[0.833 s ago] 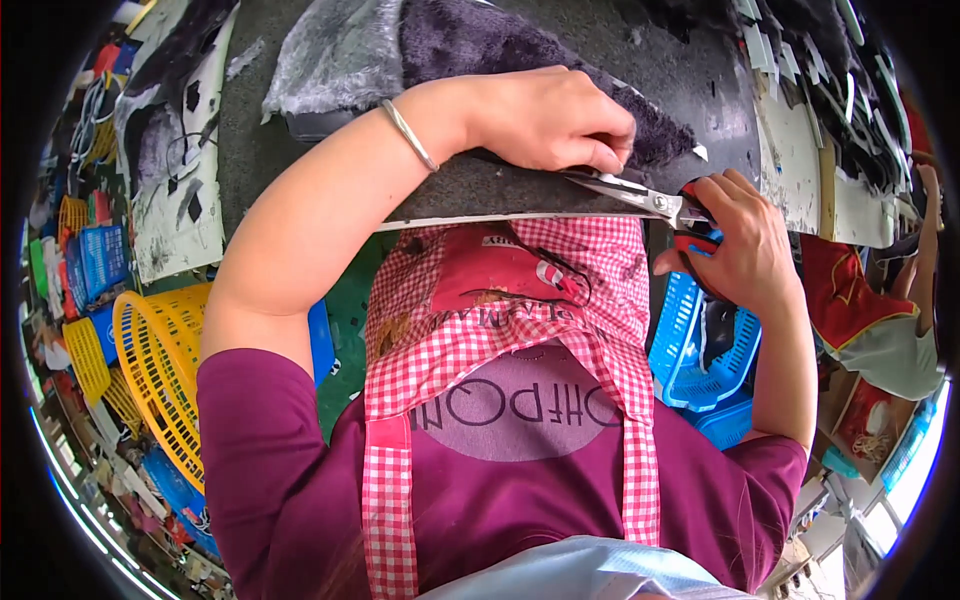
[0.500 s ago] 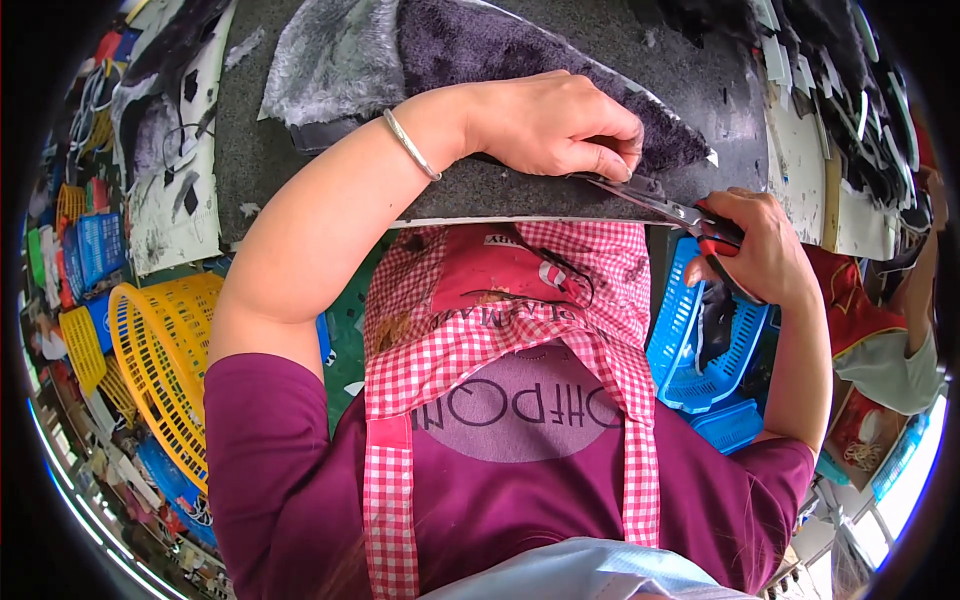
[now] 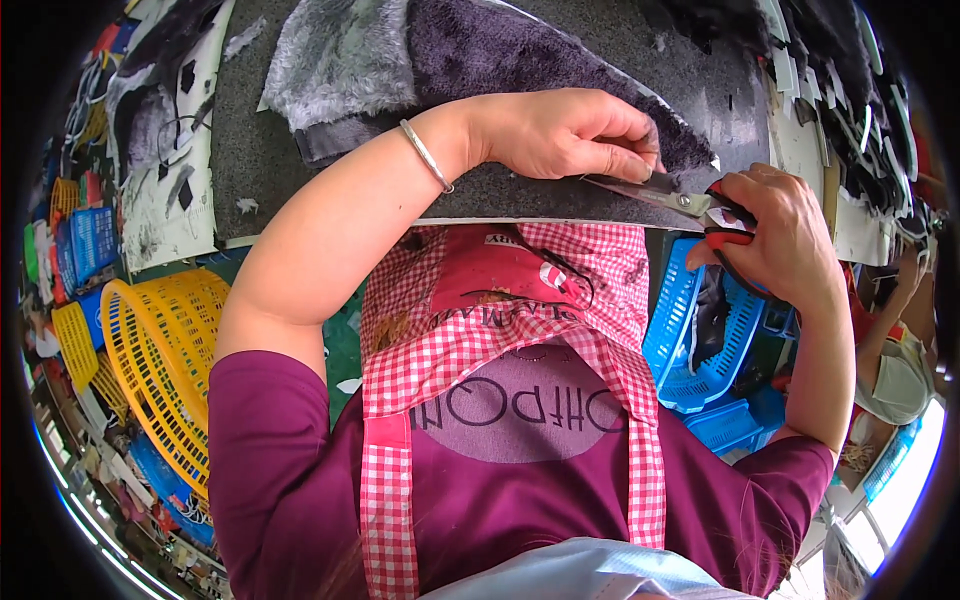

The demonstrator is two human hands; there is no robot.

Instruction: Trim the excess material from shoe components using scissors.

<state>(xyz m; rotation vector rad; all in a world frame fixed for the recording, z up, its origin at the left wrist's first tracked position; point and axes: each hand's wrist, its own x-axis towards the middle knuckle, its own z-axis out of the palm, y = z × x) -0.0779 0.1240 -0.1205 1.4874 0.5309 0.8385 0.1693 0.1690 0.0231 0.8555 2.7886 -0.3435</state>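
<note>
Purple plush fabric point(image 3: 500, 55), 12 o'clock: seemingly mid-trim; cut and uncut lengths indistinguishable. Left hand point(image 3: 572, 137), 1 o'clock: thumb and fingers nearly closed, pinching its near edge. Right hand point(image 3: 788, 225), toward 3 o'clock: curled around red-and-black-handled scissors point(image 3: 684, 201).

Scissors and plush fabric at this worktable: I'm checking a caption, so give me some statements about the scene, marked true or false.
1. The right hand holds scissors. True.
2. The silver bangle is on the right wrist. False: it is on the left.
3. The left hand is near the scissors' blades. True.
4. The dark plush fabric lies on the floor. False: it is on the worktable.
5. A yellow openwork basket is to the person's left. True.
6. The apron is plain blue. False: it is red-and-white checked.
</note>
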